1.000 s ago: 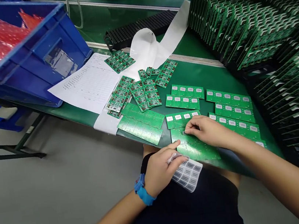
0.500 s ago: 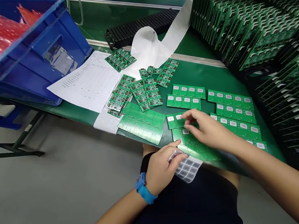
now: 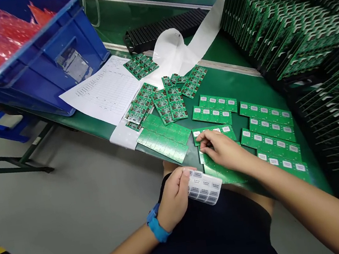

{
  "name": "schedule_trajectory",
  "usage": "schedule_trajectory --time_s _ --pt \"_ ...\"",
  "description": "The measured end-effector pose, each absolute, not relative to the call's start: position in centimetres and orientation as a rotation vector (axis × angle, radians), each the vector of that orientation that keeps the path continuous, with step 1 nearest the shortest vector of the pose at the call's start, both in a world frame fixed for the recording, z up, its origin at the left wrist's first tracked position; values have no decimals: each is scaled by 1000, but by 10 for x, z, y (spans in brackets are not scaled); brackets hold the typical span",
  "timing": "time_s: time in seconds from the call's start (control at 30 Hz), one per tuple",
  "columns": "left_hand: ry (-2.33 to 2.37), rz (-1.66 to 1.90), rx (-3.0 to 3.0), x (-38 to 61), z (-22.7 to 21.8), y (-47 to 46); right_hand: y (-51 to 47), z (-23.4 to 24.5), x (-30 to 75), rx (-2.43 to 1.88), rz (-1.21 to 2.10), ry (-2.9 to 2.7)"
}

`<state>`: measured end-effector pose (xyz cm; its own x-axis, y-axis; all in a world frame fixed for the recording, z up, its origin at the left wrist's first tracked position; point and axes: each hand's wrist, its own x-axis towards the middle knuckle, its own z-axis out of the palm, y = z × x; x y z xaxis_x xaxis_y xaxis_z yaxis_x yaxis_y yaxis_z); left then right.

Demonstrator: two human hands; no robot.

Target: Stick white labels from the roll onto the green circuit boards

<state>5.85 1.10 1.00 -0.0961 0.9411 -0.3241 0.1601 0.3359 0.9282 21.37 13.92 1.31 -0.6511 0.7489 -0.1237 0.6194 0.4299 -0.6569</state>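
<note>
My left hand (image 3: 175,195) grips a sheet of printed label stickers (image 3: 205,187) between thumb and fingers, just off the table's front edge. Over the front row of boards, my right hand (image 3: 219,147) is closed, thumb and fingertips drawn together; whatever they pinch is too small to make out. Beneath it lies a green circuit board strip (image 3: 228,132) with white labels, partly covered by the hand. A plain green circuit board (image 3: 223,173) sits nearer the edge. Labelled circuit boards (image 3: 271,144) lie in rows to the right, and unlabelled circuit boards (image 3: 162,142) to the left.
Component-side-up boards (image 3: 169,104) lie loosely behind, beside a printed form (image 3: 101,92) and white backing paper (image 3: 174,50). A blue crate (image 3: 78,43) with red bubble wrap (image 3: 11,35) stands left. Racks of upright boards (image 3: 288,30) fill the right; a black rack (image 3: 168,28) lies behind.
My left hand has turned and lifted the sticker sheet, its thumb now on top at the sheet's left end. My right hand has shifted slightly left and down over the boards.
</note>
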Motion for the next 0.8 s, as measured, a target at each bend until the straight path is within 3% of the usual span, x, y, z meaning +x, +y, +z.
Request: schedule_trajectory --time_s 0.2,0.5,0.8 --pt "1541 917 1088 63 14 18 123 15 221 -1045 701 -2426" --pt "1635 951 1316 69 13 16 93 57 218 -1243 1460 -2057" --pt "1416 803 1833 56 1 8 98 38 244 -1428 1250 -2496"
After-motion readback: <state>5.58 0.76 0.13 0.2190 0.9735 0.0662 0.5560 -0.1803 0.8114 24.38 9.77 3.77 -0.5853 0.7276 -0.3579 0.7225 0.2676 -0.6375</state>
